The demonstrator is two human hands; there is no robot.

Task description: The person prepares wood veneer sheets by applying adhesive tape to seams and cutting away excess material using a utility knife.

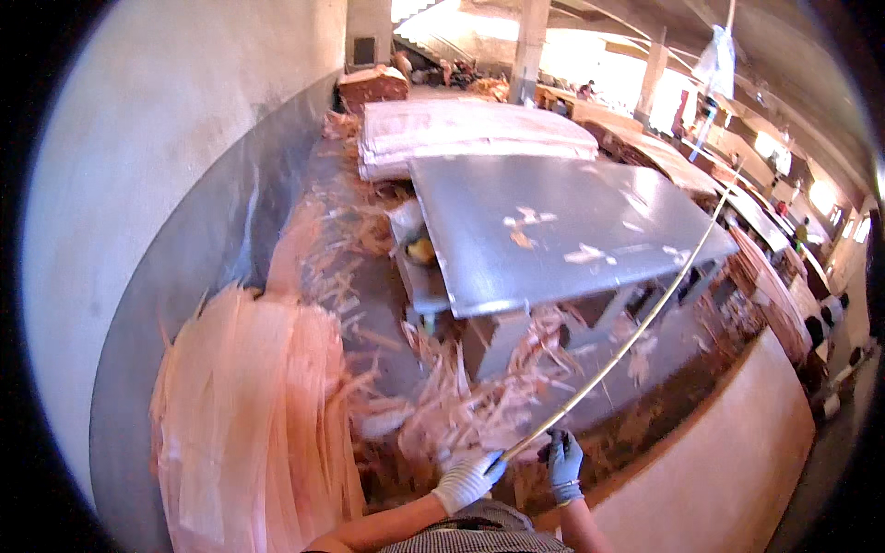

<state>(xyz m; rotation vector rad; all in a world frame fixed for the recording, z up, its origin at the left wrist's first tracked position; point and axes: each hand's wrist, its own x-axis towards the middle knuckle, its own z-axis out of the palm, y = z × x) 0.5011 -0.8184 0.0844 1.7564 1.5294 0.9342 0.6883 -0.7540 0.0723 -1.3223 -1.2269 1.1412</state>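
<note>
My left hand (467, 481), in a striped white and blue glove, is closed around the near end of a long, thin, pale pole (641, 332). The pole slants away to the upper right, passing over the right side of a grey-topped table (553, 235). Just right of it is my right hand (566, 470), in a blue glove with a band at the wrist. Its fingers are curled round a small dark object (554, 445) whose kind I cannot make out. Several pale scraps of thin wood veneer (583, 253) lie on the tabletop.
A tall stack of veneer sheets (253, 415) stands at the left, near the wall (198, 120). Torn veneer strips (470, 396) litter the floor. A large pale board (710, 452) is at the right. Beyond the table sits a broad sheet stack (470, 129); pillars (530, 51) rise farther back.
</note>
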